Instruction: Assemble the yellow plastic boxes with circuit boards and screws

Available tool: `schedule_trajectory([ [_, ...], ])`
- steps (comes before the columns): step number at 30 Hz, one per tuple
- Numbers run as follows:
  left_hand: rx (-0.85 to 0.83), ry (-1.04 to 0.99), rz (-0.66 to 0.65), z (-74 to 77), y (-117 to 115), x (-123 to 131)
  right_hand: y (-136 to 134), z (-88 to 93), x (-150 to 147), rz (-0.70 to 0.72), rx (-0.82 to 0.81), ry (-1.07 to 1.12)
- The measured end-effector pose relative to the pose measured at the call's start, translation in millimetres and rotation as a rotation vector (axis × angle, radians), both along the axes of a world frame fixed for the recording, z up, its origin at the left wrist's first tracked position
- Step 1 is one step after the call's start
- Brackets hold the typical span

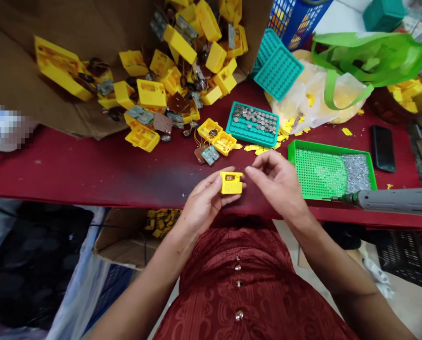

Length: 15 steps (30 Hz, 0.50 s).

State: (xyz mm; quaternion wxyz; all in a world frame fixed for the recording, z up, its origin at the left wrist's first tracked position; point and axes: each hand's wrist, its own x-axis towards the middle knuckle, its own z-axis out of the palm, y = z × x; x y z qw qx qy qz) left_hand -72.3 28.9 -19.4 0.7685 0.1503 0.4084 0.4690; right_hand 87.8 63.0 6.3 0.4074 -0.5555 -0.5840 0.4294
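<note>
Left hand (203,202) clamping a small yellow plastic case (231,182), right hand (276,182) open just beside it, over the red tabletop (90,170)!

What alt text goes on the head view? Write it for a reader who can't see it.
A person's left hand holds a small yellow plastic case over a red table, the right hand close beside it. Beyond lie a cardboard box of yellow cases, a teal tray of button cells and a green tray.

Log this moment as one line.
left hand: holds yellow plastic case | right hand: empty, beside case | nearby: teal tray
</note>
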Motion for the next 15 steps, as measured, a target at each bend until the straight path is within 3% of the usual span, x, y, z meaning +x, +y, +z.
schedule_trajectory([
  [3,0.003,0.046,0.007,3.7,-0.2,-3.9,17.1,-0.8,14.0,-0.092,0.176,-0.100],
  [6,-0.006,0.146,0.039,7.1,1.1,-10.5,45.3,-4.7,25.8,-0.134,0.292,-0.349],
  [11,-0.033,0.189,0.067,10.4,7.0,-19.9,90.7,-7.2,23.9,-0.061,0.330,-0.675],
  [15,-0.015,0.179,0.099,10.4,9.2,-21.2,106.7,-15.5,8.3,0.013,0.362,-0.810],
])
